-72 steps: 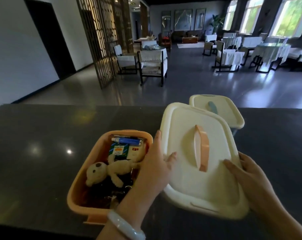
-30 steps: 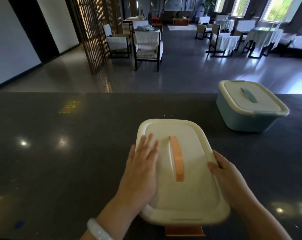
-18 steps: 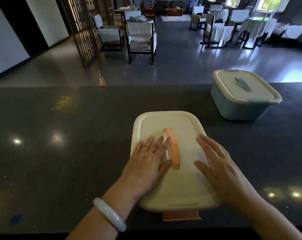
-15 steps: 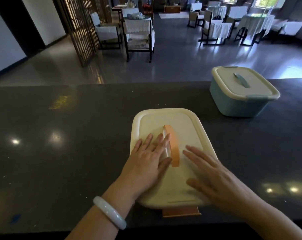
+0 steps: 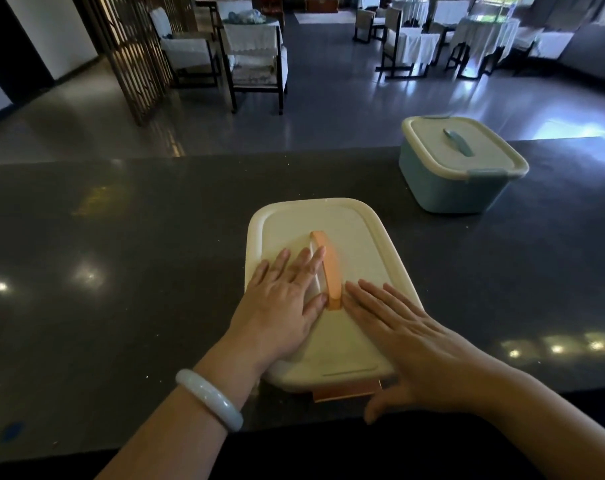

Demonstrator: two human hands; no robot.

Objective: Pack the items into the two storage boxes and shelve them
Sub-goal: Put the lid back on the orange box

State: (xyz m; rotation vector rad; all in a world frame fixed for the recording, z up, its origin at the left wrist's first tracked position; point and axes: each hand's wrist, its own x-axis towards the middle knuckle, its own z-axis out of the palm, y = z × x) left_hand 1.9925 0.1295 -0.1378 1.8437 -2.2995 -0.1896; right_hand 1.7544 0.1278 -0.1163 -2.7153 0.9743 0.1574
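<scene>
Cream plastic is what both palms meet: the lid (image 5: 323, 289) of the orange box sits near the front edge of the dark countertop (image 5: 121, 271), roughly at its middle, and the person leans over it with the left hand (image 5: 283, 306) and the right hand (image 5: 408, 341) laid flat, fingers straight and spread, gripping nothing. The two hands flank the orange handle (image 5: 327, 270), the left just beside it and the right a little nearer the front edge. An orange latch (image 5: 346, 391) juts out below the lid's near rim, and from where I stand it looks unfastened, though I cannot be sure. The step seems to be seating the lid, so the pressure ought to go down evenly and move out toward the corners, since pushing only in the middle may leave the rim riding high at the far end. Once the rim sits flush all round, the right thumb, already hanging off the near edge, is well placed to fold the latch up. Whether a matching latch exists on the far side is hidden. Well apart, toward the back right corner of the countertop, the blue box (image 5: 456, 168) stands with its lid on.
</scene>
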